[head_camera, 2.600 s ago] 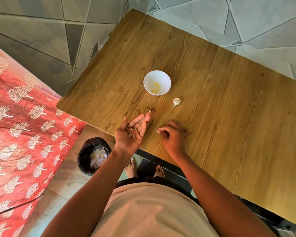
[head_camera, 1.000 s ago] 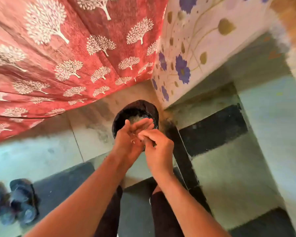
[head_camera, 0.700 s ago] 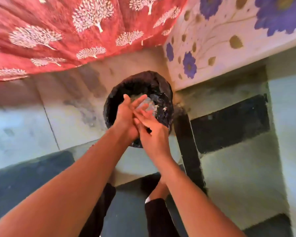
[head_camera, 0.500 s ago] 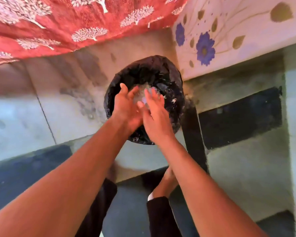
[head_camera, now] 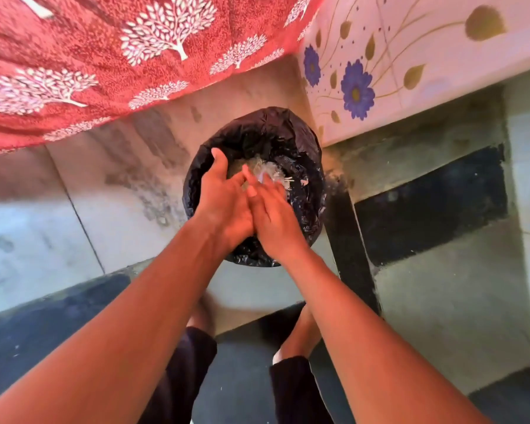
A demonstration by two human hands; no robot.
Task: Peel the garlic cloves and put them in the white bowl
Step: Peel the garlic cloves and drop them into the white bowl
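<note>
- Now both hands over black-lined bin [head_camera: 291,142], left hand [head_camera: 224,200] and right hand [head_camera: 273,218] palms together, fingers straight, gripping nothing.
- Pale peel scraps [head_camera: 270,172] lie inside.
- Garlic, white bowl out of view; progress unclear, looks like peel disposal.

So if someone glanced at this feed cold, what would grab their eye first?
Both hands, the left hand and right hand, pressed together with straight fingers at centre frame, right over a bin lined with a black bag holding pale papery scraps. Next, the red cloth with white tree prints filling the upper left, and the blue-flower panel at upper right.
</note>
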